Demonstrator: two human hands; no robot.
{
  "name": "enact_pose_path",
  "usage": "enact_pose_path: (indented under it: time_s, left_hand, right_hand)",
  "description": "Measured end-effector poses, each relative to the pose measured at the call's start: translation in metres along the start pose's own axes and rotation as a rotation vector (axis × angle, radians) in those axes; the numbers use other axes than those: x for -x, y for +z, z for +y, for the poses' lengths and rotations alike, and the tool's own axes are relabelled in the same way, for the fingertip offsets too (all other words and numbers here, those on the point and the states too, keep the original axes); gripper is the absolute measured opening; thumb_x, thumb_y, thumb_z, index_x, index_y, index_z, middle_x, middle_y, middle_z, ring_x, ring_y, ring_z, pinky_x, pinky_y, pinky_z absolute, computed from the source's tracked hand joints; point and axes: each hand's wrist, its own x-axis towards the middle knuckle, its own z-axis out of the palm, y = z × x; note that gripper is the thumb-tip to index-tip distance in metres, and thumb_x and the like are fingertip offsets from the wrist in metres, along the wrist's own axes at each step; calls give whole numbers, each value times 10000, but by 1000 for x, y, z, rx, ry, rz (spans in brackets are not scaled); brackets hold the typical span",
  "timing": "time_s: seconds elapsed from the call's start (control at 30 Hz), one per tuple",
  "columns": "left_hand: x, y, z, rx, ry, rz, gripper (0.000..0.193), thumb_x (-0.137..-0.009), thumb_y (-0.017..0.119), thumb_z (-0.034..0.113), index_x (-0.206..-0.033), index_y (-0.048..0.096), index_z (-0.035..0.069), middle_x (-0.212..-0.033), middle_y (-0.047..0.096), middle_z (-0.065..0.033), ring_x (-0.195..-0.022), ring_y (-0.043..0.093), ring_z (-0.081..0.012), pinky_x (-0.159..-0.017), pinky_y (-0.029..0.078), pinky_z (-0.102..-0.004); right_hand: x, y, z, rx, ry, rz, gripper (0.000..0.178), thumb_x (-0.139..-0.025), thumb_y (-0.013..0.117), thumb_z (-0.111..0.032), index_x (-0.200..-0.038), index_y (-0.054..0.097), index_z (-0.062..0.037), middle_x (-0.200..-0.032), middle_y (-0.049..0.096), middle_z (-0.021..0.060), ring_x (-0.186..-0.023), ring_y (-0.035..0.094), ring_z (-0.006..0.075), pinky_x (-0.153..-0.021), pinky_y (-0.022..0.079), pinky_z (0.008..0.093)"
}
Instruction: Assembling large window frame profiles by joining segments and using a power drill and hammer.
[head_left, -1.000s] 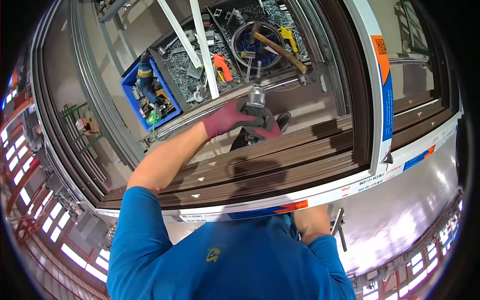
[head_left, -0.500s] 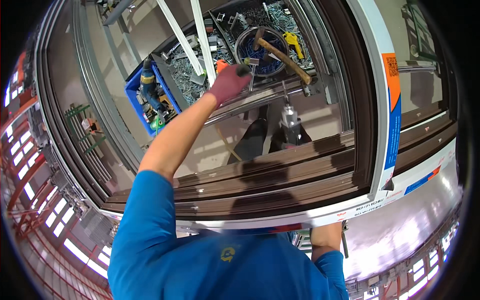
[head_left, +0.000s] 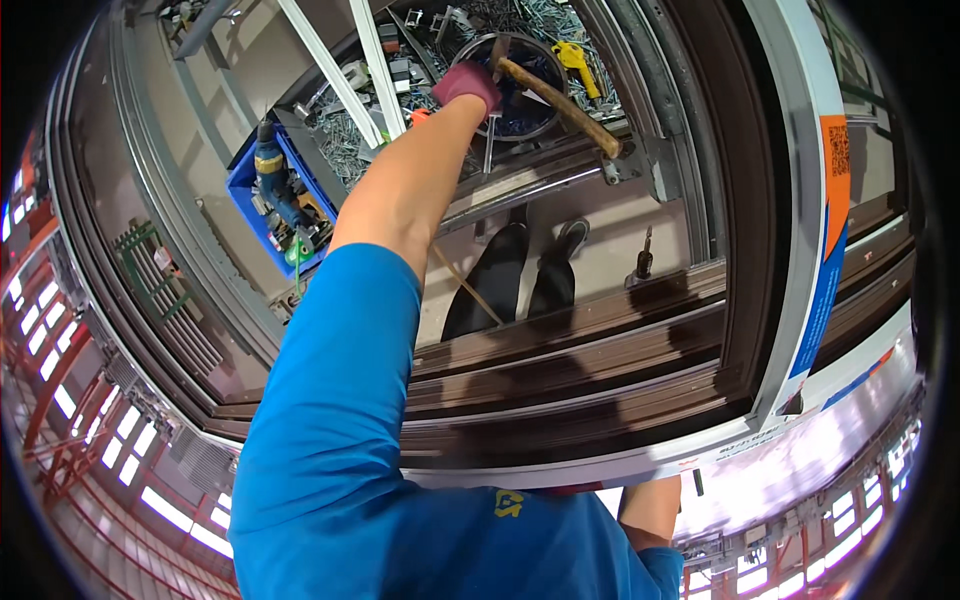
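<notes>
My left hand (head_left: 467, 85), in a maroon glove, reaches to the near left rim of a round bowl (head_left: 553, 122) of dark screws. Its fingers are hidden behind the hand, so their grip does not show. Across the bowl lies a hammer (head_left: 560, 103) with a wooden handle, its head close to my fingers. A T-shaped metal tool (head_left: 489, 145) hangs just below the glove. My right hand is hidden beneath the frame's near edge; only the right forearm (head_left: 650, 508) shows. The tip of a power driver (head_left: 645, 258) sticks up past the brown frame's inner edge.
A large brown window frame (head_left: 560, 345) surrounds the work area. Inside it, trays of loose screws (head_left: 340, 150) flank a yellow tool (head_left: 577, 68). A blue bin (head_left: 240, 187) with a cordless drill (head_left: 272, 170) stands at left. Two white strips (head_left: 375, 65) lean over the trays.
My left hand has moved forward, from beside the T-shaped tool to the bowl's rim. The power driver has shifted right and toward me, mostly out of sight. The view has shifted slightly.
</notes>
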Motion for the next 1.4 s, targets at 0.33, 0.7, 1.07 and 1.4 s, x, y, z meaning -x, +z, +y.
enact_pose_path:
  time_s: [0.33, 0.7, 1.07, 1.4]
  left_hand:
    - [13, -4, 0, -136, 179, 54, 310, -937, 628, 342, -1131, 792, 165, -1156, 778, -120, -1108, 740, -345, -849, 581, -458]
    - [95, -77, -66, 554, 261, 125, 297, -906, 763, 269, -1023, 775, -3, -845, 754, -122, -683, 710, -174, -631, 554, -312]
    - [465, -242, 21, 1470, 468, -263, 339, -1065, 650, 323, -1215, 666, 19, -1041, 725, -91, -867, 726, -174, -702, 588, -288]
    - [608, -147, 144, 1794, 611, -331, 316, -1094, 588, 322, -1205, 576, 27, -1108, 729, -161, -952, 744, -269, -795, 626, -385]
  right_hand:
    - [85, -21, 16, 205, 55, 14, 523, -907, 760, -217, -1377, 603, -48, -1107, 708, 101, -1012, 681, 226, -845, 552, 344]
    - [122, -61, -98, -389, 656, 71, 509, -946, 713, -268, -1399, 598, -67, -1083, 722, 55, -943, 670, 175, -751, 549, 312]
    - [289, -74, -126, -645, 376, 288, 571, -933, 642, -472, -1367, 597, -103, -807, 628, 22, -640, 550, 79, -538, 401, 243]
    - [331, -113, -175, -465, -70, 319, 533, -924, 681, -216, -1398, 561, -4, -1186, 707, 150, -1079, 637, 196, -997, 492, 367]
